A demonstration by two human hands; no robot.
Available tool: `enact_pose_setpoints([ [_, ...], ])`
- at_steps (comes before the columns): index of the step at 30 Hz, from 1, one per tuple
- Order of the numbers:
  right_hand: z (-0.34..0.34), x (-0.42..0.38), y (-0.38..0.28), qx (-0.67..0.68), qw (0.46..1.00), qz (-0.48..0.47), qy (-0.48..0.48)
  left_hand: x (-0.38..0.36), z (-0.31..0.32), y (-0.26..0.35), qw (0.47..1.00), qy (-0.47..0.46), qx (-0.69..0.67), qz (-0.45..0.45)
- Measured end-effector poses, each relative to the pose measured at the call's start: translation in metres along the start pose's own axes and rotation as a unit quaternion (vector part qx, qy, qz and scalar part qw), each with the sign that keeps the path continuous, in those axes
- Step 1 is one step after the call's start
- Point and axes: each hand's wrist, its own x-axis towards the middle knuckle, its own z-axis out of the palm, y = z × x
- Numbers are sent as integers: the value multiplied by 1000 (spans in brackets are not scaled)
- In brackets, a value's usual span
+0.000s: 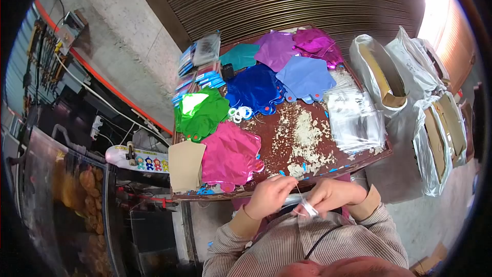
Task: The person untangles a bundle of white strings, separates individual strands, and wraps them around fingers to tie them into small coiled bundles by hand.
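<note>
Both of my hands are close together in front of my body, just beyond the near table edge. My left hand pinches a thin white string that runs toward the other hand. My right hand is closed on a small white bundle, with the string leading into it. Nearest on the table lies a pink foil balloon stack, beside a brown cardboard piece. Behind it are green foil balloons, white rings, dark blue foil balloons and light blue ones.
Clear plastic sleeves lie on the table's right side. Purple, magenta and teal foil pieces cover the back. Blue-edged packets sit at the left. White bags with cardboard stand right of the table.
</note>
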Motion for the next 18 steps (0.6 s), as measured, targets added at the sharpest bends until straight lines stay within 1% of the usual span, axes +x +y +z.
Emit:
enact_pose_setpoints([
  [2,3,9,6,-60,981,1,184,-4,8,4,999,-49,-9,1],
  [4,8,12,10,-115,924,6,364,-6,13,6,994,-104,-19,1],
  [5,9,10,9,-115,924,6,365,-5,12,5,994,-105,-19,2],
  [6,7,7,4,-30,959,17,283,-2,10,1,997,-79,-13,0],
  [7,6,4,-2,56,979,28,195,1,8,-2,999,-53,-7,-3],
  [8,6,0,-7,143,983,40,105,2,6,-5,1000,-28,-1,-7],
  [9,7,-2,-9,228,972,51,14,3,5,-7,1000,-4,5,-10],
  [10,8,0,-6,227,973,50,14,3,6,-6,1000,-4,6,-9],
  [11,10,4,1,159,981,36,107,2,9,-6,1000,-17,2,2],
  [12,14,10,9,89,976,22,200,1,11,-5,999,-31,-1,12],
  [13,18,15,17,20,957,9,290,0,13,-4,999,-47,-5,22],
  [14,21,18,22,-50,925,-4,376,0,15,-3,998,-62,-9,32],
  [15,23,19,25,-50,925,-3,376,2,17,-2,998,-62,-10,32],
  [18,30,18,31,-134,932,37,334,13,21,3,995,94,-34,-15],
])
